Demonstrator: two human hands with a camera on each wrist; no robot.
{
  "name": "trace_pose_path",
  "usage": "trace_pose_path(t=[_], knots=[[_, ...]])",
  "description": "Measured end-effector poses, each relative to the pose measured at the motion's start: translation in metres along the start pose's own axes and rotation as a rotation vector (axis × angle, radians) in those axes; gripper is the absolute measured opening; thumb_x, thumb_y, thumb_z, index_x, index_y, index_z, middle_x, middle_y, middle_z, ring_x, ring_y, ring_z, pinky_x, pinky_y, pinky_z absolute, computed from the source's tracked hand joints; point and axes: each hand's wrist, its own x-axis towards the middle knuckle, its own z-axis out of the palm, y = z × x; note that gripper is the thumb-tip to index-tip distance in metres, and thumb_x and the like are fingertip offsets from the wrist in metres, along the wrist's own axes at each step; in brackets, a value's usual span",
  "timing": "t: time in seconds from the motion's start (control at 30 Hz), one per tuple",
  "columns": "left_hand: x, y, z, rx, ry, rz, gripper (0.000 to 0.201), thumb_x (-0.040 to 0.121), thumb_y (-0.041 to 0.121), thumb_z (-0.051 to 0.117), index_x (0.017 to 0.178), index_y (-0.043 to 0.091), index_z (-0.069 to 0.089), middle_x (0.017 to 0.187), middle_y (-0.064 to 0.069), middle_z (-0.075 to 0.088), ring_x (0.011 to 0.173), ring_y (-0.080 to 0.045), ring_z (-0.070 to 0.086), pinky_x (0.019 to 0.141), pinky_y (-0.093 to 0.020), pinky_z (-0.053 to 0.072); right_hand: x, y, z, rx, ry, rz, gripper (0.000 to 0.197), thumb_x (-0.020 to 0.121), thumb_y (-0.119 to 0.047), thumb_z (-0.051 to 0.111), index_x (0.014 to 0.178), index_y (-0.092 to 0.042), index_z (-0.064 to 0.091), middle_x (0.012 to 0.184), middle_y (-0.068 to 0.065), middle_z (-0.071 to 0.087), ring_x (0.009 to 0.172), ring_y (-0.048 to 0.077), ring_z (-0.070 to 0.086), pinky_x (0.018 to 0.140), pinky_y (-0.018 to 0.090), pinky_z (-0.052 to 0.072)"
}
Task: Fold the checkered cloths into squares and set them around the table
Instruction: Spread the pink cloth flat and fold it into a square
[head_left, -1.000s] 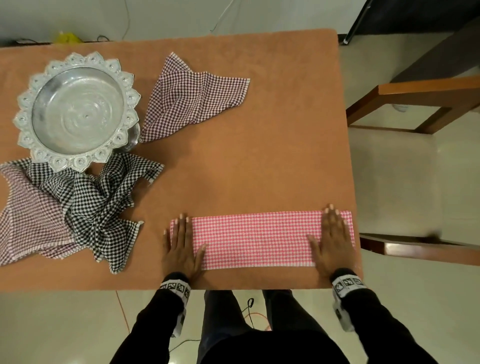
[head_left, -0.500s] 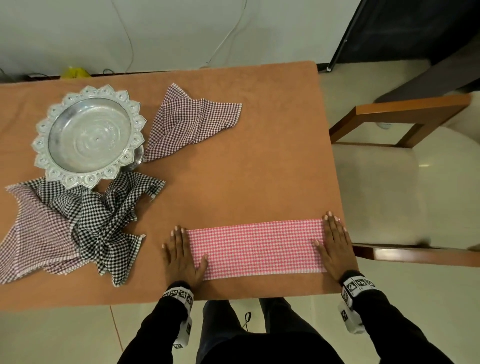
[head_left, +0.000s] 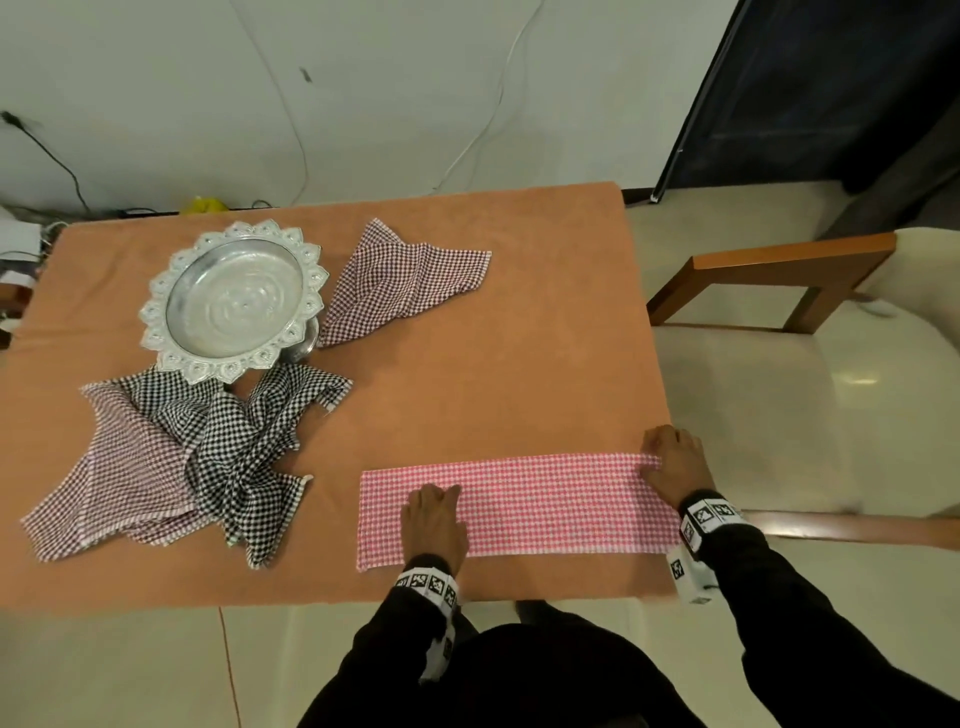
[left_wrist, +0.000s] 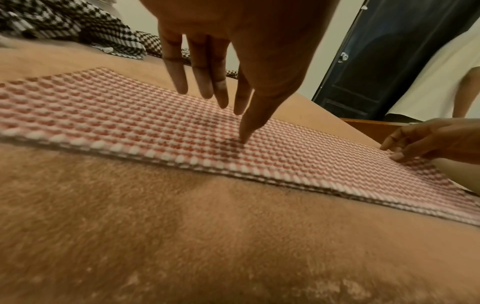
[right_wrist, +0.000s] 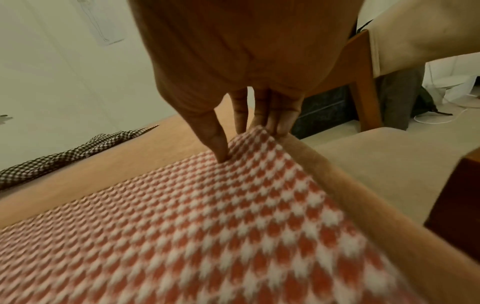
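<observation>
4 checkered cloths lie on a table (head_left: 467, 374) covered in orange-brown fuzzy fabric, pushed near a pale wall with thin cables running down it. 1 wooden chair (head_left: 779, 270) with a cream seat stands at the table's right side, and a dark door is behind it. No writing can be read; only black-and-white square markers show on the wristbands (head_left: 428, 582).

An ornate silver tray (head_left: 234, 296) sits at the far left. 1 maroon cloth (head_left: 405, 283) lies just right of it, while a black cloth (head_left: 244, 441) and another maroon-checked cloth (head_left: 124, 478) are heaped together in front of it.

Along the near edge, the pink cloth (head_left: 545, 504) is folded into a long strip. The left hand (head_left: 435, 522) rests on the strip's left part, fingers straight and close together, thumb tip touching the fabric. The right hand (head_left: 675, 465) is at the strip's far right corner by the table edge, thumb on top and fingers under, pinching that corner slightly up.
</observation>
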Motion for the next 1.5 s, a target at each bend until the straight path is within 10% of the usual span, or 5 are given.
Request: trace_pose_path(t=[0.27, 0.57, 0.83, 1.1, 1.5], knots=[[-0.003, -0.004, -0.001, -0.111, -0.027, -0.107, 0.057, 0.093, 0.043, 0.064, 0.144, 0.043, 0.039, 0.132, -0.004, 0.048, 0.125, -0.025, 0.043, 0.085, -0.042, 0.055, -0.013, 0.001, -0.019, 0.363, -0.099, 0.144, 0.018, 0.08, -0.022, 0.085, 0.081, -0.014, 0.069, 0.084, 0.0, 0.072, 0.081, 0.021, 0.067, 0.068, 0.027, 0.043], [0.001, -0.02, 0.005, -0.112, -0.073, -0.047, 0.071, 0.087, 0.04, 0.071, 0.148, 0.049, 0.033, 0.137, -0.003, 0.045, 0.127, -0.025, 0.041, 0.088, -0.043, 0.056, -0.058, 0.019, 0.009, 0.692, -0.032, 0.399, 0.007, 0.096, -0.018, 0.067, 0.093, -0.012, 0.069, 0.1, 0.009, 0.074, 0.098, 0.035, 0.07, 0.087, 0.045, 0.054], [-0.001, -0.072, -0.002, -0.236, -0.242, 0.218, 0.075, 0.093, 0.037, 0.067, 0.157, 0.032, 0.029, 0.16, 0.003, 0.037, 0.145, -0.021, 0.036, 0.117, -0.04, 0.036, -0.101, -0.053, -0.014, 0.841, 0.159, 0.304, 0.011, 0.098, -0.01, 0.062, 0.097, -0.003, 0.07, 0.097, 0.012, 0.075, 0.088, 0.03, 0.071, 0.072, 0.036, 0.054], [-0.007, -0.131, 0.003, -0.971, -0.147, 0.056, 0.029, 0.083, 0.014, 0.079, 0.109, 0.025, 0.074, 0.094, 0.001, 0.077, 0.09, -0.017, 0.072, 0.089, -0.043, 0.06, -0.129, -0.201, 0.044, 1.004, 0.076, 0.123, 0.006, 0.093, 0.001, 0.063, 0.094, 0.0, 0.069, 0.089, 0.016, 0.074, 0.07, 0.028, 0.07, 0.06, 0.035, 0.059], [0.01, -0.151, 0.0, -1.492, -0.139, -0.364, 0.026, 0.099, 0.022, 0.061, 0.092, 0.002, 0.076, 0.078, -0.015, 0.076, 0.073, -0.03, 0.069, 0.065, -0.037, 0.059, -0.111, -0.341, 0.185, 0.734, -0.067, 0.014, 0.014, 0.084, -0.003, 0.076, 0.09, -0.016, 0.077, 0.075, -0.004, 0.074, 0.07, 0.013, 0.07, 0.07, 0.033, 0.063]])
